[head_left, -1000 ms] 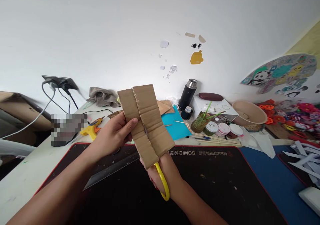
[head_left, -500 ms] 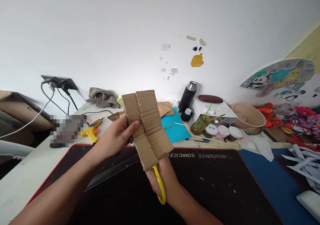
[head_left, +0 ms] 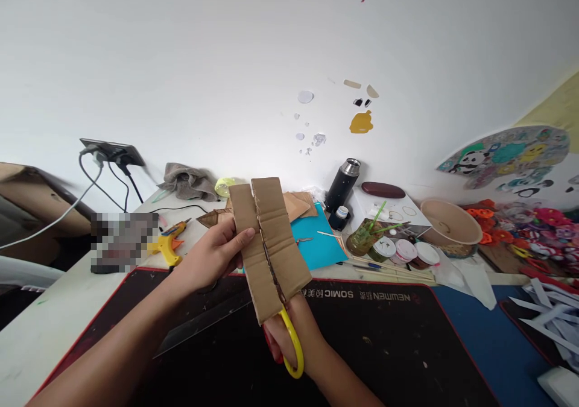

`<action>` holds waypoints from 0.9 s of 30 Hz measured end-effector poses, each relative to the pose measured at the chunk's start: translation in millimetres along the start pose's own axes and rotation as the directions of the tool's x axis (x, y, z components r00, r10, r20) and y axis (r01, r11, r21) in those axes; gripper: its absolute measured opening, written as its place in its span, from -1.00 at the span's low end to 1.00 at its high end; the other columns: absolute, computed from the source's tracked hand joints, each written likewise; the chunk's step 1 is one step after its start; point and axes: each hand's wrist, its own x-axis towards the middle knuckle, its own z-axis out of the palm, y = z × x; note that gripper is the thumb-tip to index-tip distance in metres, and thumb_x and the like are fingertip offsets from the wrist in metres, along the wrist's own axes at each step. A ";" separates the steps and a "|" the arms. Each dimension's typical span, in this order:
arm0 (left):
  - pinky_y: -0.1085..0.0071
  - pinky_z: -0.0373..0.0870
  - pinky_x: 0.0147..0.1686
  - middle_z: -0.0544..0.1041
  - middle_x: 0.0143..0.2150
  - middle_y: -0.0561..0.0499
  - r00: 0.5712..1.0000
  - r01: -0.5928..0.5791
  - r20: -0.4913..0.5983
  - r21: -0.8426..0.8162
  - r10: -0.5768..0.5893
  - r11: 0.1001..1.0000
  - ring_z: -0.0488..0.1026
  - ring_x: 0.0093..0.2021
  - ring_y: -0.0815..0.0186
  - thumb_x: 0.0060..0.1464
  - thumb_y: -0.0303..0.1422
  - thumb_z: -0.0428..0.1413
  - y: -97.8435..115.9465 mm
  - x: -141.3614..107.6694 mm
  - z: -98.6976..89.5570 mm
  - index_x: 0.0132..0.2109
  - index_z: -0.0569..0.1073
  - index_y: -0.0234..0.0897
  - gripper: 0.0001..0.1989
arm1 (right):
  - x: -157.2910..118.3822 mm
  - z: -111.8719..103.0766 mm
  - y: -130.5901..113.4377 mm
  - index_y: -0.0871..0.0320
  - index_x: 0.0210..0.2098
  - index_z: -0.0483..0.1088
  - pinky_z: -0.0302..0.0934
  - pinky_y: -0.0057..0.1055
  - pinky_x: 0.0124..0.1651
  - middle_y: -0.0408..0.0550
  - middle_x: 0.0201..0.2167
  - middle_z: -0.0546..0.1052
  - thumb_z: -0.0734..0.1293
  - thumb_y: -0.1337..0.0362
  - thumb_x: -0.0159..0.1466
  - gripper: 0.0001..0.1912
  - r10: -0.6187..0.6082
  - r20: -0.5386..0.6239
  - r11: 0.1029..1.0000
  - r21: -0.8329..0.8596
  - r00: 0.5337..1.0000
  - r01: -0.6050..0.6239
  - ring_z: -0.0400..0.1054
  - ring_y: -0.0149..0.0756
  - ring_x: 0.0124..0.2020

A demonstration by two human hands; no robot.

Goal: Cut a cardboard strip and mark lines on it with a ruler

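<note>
A piece of brown corrugated cardboard (head_left: pixel 284 244) is held up in front of me, with a long slit running down its length. My left hand (head_left: pixel 226 244) pinches its left side, thumb on the near face and fingers behind. Below the lower edge, my right hand (head_left: pixel 283 328) is closed on a pair of scissors (head_left: pixel 294 347) with a yellow handle loop and some red on the other side. The blades are hidden by the cardboard, in line with the slit. Most of my right fingers are hidden too.
A black mat (head_left: pixel 362 347) with a red edge lies below. Left stands a yellow glue gun (head_left: pixel 168 247). Behind are a grey cloth (head_left: pixel 187 181), blue sheet (head_left: pixel 321 244), black flask (head_left: pixel 344 184), paint jars (head_left: pixel 404 250) and a beige bowl (head_left: pixel 452 223). Paper strips (head_left: pixel 547 316) lie right.
The gap along the slit looks wider in its lower part, and the red part of the scissors now shows. Cardboard and hands appear slightly lower as the whole view shifts.
</note>
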 end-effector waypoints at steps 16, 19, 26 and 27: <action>0.49 0.07 -0.64 0.31 -0.54 0.17 0.995 0.087 -0.052 0.015 -0.086 0.996 0.17 -0.62 0.42 0.06 0.18 0.29 -3.5 7.7 -7.2 -0.17 0.52 -0.22 -0.47 | -11.6 -2.4 -27.1 0.04 -0.64 0.22 0.05 -0.51 -0.72 -0.24 -0.79 0.27 0.42 -0.26 0.27 -0.37 0.018 0.078 0.994 0.103 0.997 -0.026 0.17 -0.45 -0.79; 0.48 0.12 -0.64 0.35 -0.49 0.15 0.997 0.064 -0.049 0.044 -0.062 0.997 0.21 -0.60 0.41 0.08 0.20 0.28 -4.0 6.9 -7.9 -0.15 0.53 -0.23 -0.44 | -12.2 -2.2 -26.9 0.04 -0.61 0.25 0.03 -0.50 -0.74 -0.24 -0.79 0.27 0.43 -0.29 0.25 -0.37 0.022 0.070 0.994 0.108 0.997 -0.029 0.14 -0.44 -0.79; 0.43 0.32 -0.52 0.48 -0.32 0.04 0.998 -0.004 -0.061 0.020 0.005 1.000 0.36 -0.44 0.34 0.12 0.23 0.27 -5.2 4.4 -4.3 -0.09 0.55 -0.25 -0.40 | -14.3 -7.2 -34.5 0.05 -0.49 0.31 0.04 -0.49 -0.72 -0.28 -0.78 0.28 0.49 -0.36 0.15 -0.37 -0.028 0.098 0.987 0.158 0.995 0.012 0.17 -0.41 -0.78; 0.43 0.32 -0.52 0.48 -0.31 0.03 0.998 -0.009 -0.063 0.014 0.010 1.000 0.36 -0.43 0.34 0.13 0.23 0.27 -5.1 3.8 -3.3 -0.09 0.56 -0.26 -0.40 | -13.6 -7.7 -34.1 0.06 -0.43 0.34 0.04 -0.49 -0.72 -0.29 -0.78 0.28 0.49 -0.37 0.15 -0.37 -0.030 0.096 0.987 0.163 0.995 0.014 0.18 -0.40 -0.78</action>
